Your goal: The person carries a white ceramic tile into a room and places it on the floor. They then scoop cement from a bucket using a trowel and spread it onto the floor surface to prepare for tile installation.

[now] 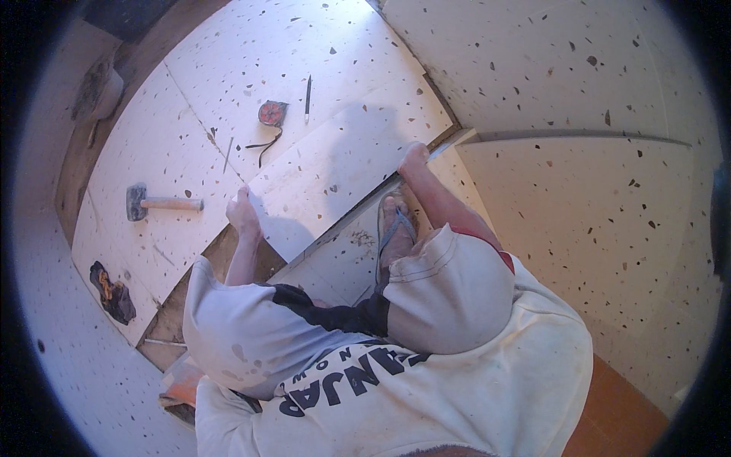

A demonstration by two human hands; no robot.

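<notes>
My left hand grips the near left corner of a white speckled slab, fingers curled at its edge. My right hand is closed on the same slab's right-hand edge. Above the slab lie a red tape measure with a black strap and a pencil, and a thin stick rests beside a seam. A mallet with a pale handle lies left of my left hand. My sandalled foot is just below the slab, near my right hand.
A dark crumpled bag lies at the left. Bare rough substrate shows below my left hand. A speckled surface with a ledge fills the right, above orange tiles. An orange object sits at lower left.
</notes>
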